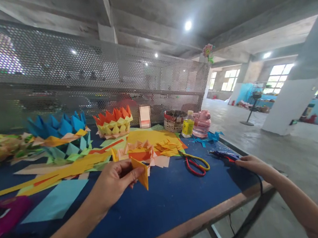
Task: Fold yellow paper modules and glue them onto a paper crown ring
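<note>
Left hand (106,185): thumb and fingers pinch a folded orange-yellow paper piece (141,174), raised above the blue tabletop (169,206).
Right hand (250,164): at the table's right edge, fingertips meeting the rear of a dark glue gun (223,155); whether they close around it cannot be told.
Scissors (196,164): red and yellow handles, lying between the two hands.
Peach folded-paper band (135,149): just beyond the left hand, near loose orange-yellow strips (168,147).
Paper crowns: blue (58,125) at far left, red and yellow (114,123) beside it.
</note>
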Demonstrator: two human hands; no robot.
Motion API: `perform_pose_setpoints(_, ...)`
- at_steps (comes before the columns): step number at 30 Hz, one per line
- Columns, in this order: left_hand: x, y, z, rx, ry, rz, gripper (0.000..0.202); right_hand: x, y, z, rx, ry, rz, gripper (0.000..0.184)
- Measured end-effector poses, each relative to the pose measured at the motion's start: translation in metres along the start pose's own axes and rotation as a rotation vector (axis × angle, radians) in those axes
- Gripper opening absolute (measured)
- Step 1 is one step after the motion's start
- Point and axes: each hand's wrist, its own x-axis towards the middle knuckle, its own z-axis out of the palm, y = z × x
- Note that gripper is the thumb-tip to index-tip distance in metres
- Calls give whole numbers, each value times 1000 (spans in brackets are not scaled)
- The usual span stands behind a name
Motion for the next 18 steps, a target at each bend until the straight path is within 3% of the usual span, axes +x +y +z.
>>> perform_pose_setpoints(4, 2, 1, -1, -31, 32, 9, 29, -19, -12, 6, 204, -19, 26, 22)
perform_pose_setpoints(9, 2, 1, -4, -56, 74, -30, 30, -56, -47, 20, 746, -56, 45, 39)
perform_pose_setpoints(14, 2, -3, -7, -35, 89, -77, 24, -95, -81, 45, 801, -209, -90, 43)
perform_pose_setpoints(18, 4, -6, -7, -38, 68, -85, 22, -116, -100, 74, 637, -200, -109, 47)
